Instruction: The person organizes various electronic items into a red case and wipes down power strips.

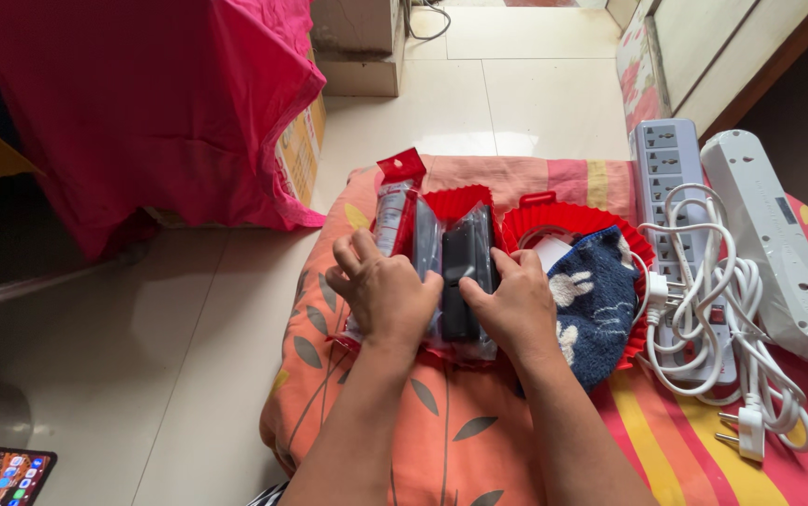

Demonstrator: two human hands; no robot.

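Head view: lay directly ahead of both hands, a clear-wrapped dark packet [458, 272] in a red tray [460, 201] on the orange bedding [441, 431], long axis running away from the body. Pressed down from either side: left hand [387, 298] curled over its left edge, right hand [516, 305] gripping its right edge. Equally near, both hands touching.

Both hands, left hand [382, 295] and right hand [516, 307], are pressing on clear packets [455, 267] in a red basket [457, 202]. Blue sock [596, 300] at 3 o'clock, white power strips [680, 187] beyond it.
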